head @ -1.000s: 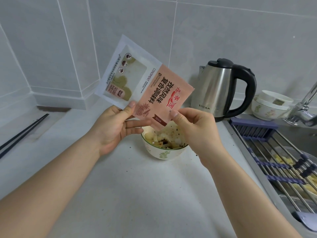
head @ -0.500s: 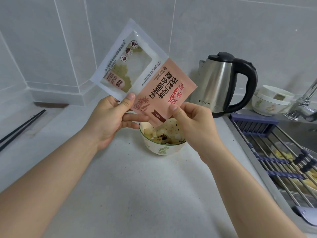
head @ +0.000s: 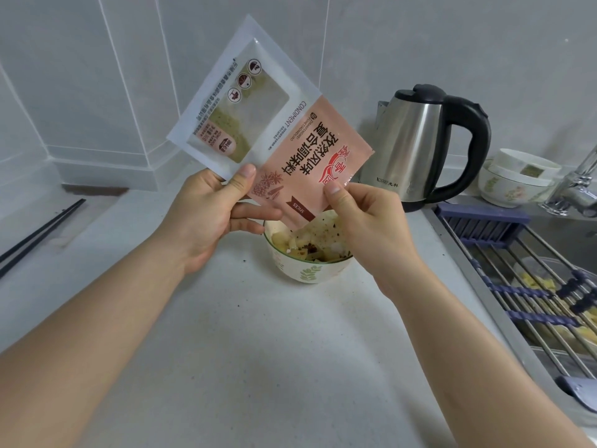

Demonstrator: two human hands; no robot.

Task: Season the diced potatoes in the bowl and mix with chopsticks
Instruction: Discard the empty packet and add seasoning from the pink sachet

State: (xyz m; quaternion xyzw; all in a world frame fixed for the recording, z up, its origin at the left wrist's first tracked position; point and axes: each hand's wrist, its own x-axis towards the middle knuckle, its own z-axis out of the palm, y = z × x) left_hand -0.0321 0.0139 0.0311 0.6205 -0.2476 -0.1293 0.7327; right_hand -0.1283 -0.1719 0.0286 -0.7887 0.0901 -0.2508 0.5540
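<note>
Both forearms reach in from the lower corners toward frame centre. Left hand (head: pixel 206 218) and right hand (head: pixel 371 231) each pinch the packet (head: pixel 284 147), thumbs on its near face.

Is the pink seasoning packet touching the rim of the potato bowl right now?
Cannot tell. In the head view the pink seasoning packet, pinched by both hands, overlaps the white leaf-patterned bowl, and its lower corner hides any gap at the rim.
</note>
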